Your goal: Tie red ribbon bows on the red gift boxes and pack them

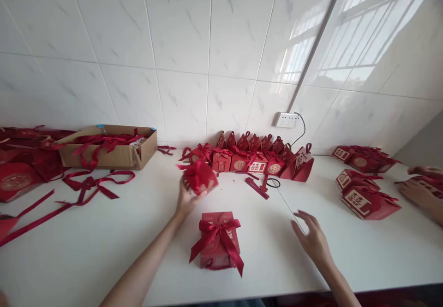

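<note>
My left hand is wrapped round the left side of a red gift box with a ribbon bow, a little blurred, in front of the row of boxes. Nearer to me, a second red box with a satin bow on its lid sits on the white table, touched by neither hand. To the right, my right hand hovers over the table with fingers apart and nothing in them. Several red boxes with bows and triangular boxes stand by the wall.
A cardboard carton of ribbons stands at the back left, with loose ribbon before it. More red boxes stand at right, near another person's hands. Red strips and a black loop lie mid-table. A power socket is on the wall.
</note>
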Action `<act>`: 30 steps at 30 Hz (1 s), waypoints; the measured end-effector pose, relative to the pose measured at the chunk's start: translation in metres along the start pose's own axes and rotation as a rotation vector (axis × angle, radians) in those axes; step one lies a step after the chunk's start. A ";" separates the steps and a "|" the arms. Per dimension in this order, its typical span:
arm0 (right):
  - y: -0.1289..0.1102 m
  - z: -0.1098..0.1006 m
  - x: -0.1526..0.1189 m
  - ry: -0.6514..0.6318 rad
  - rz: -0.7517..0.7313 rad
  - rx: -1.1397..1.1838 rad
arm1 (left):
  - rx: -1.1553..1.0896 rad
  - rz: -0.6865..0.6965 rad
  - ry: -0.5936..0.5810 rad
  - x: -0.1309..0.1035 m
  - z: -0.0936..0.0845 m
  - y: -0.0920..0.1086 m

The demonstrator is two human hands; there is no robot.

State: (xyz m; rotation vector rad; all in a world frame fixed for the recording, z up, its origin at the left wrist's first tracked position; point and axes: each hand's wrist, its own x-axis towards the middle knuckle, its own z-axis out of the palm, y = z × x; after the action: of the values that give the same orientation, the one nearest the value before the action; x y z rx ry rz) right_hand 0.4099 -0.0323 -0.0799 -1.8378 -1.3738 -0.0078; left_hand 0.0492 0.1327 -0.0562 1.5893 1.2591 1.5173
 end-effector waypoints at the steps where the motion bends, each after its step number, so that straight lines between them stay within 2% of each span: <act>1: -0.019 0.009 0.010 -0.062 -0.077 0.085 | -0.060 -0.014 -0.198 -0.006 0.006 0.006; 2: -0.040 0.019 0.020 -0.151 -0.147 0.179 | -0.094 -0.038 -0.369 -0.011 0.011 0.012; 4: -0.076 0.042 0.037 -0.349 -0.253 0.374 | -0.127 -0.087 -0.547 -0.017 0.018 0.022; 6: -0.102 0.063 0.043 -0.515 -0.291 0.539 | -0.182 -0.152 -0.709 -0.021 0.020 0.030; 8: -0.115 0.078 0.037 -0.603 -0.291 0.617 | -0.258 -0.193 -0.837 -0.024 0.018 0.034; 9: -0.118 0.083 0.030 -0.593 -0.302 0.625 | -0.282 -0.191 -0.866 -0.025 0.017 0.035; 12: -0.116 0.088 0.007 -0.393 -0.346 0.534 | -0.272 -0.150 -0.884 -0.029 0.015 0.036; 15: -0.111 0.079 -0.012 -0.236 -0.269 0.393 | -0.242 -0.144 -0.884 -0.031 0.019 0.033; 18: -0.106 0.055 -0.025 -0.133 -0.189 0.297 | -0.206 -0.183 -0.816 -0.032 0.025 0.027; 22: -0.094 0.017 -0.054 0.057 -0.243 0.079 | -0.108 -0.252 -0.642 -0.032 0.030 0.017; 25: -0.080 -0.003 -0.078 0.103 -0.254 0.006 | -0.071 -0.271 -0.578 -0.032 0.034 0.014; 28: -0.058 -0.016 -0.080 0.136 -0.154 -0.039 | -0.047 -0.283 -0.567 -0.032 0.036 0.016; 30: -0.039 -0.024 -0.061 0.168 -0.059 -0.102 | -0.035 -0.292 -0.572 -0.032 0.036 0.018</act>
State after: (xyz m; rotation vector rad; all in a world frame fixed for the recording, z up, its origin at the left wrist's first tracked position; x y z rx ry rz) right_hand 0.3648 -0.0925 -0.0680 -1.8343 -1.3295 -0.2616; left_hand 0.0912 0.1030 -0.0589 1.5783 1.0634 0.8170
